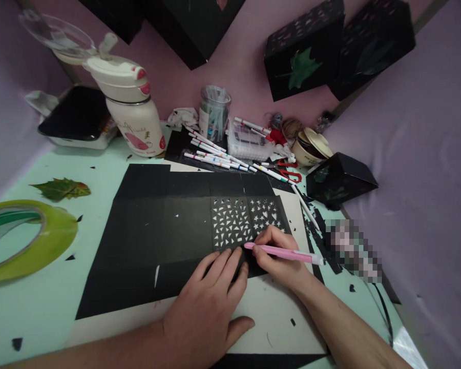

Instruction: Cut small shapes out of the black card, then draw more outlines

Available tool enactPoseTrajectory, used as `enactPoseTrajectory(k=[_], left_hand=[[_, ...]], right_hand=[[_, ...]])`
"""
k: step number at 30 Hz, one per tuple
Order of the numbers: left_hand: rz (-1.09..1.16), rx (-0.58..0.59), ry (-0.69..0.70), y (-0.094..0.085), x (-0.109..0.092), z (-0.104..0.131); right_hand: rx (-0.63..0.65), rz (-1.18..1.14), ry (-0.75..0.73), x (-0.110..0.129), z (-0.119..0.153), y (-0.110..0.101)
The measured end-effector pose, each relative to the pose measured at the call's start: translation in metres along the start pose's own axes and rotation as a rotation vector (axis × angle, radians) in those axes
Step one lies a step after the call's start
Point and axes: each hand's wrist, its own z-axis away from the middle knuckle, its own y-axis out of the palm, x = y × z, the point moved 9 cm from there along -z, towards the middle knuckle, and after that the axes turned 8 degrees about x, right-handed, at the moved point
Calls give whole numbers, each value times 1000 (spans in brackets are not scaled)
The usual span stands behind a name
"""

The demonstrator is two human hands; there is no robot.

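Note:
A flat sheet of black card lies in front of me, with two panels of small cut-out shapes: triangles on the left one, stars and hearts on the right. My left hand rests palm down on the card's near edge, fingers stretched out and thumb apart, holding nothing. Between the thumb and fingers of my right hand is a slim pink pen-shaped cutter. It slants low over the card just below the cut-outs, close to my left fingertips. Its fine tip is too small to make out.
Under the card is a white board. Behind are white markers, a glass jar, red-handled scissors and a white bottle. Green tape and a leaf lie left; a black box stands right.

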Motion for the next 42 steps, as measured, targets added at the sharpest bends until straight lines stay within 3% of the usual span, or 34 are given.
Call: enactPoseTrajectory(k=[22,28,32,34,39,42], left_hand=[[42,-8,-17,3,0,1],[45,8,-33,7,1,2],[52,8,-43,7,1,2],[63,1,-45,7,1,2],[86,-19,-37,7,2,4],[92,-24,-37,6,2,4]], right_hand=[[-117,-93,-4,0,1,-12],[-205,-215,115,15,6,-20],[-182,-292,253,19,12,-6],[-203,-248,245,18,14,-1],[-287,118,108,20,18,2],[-297,188,57,22,19,2]])
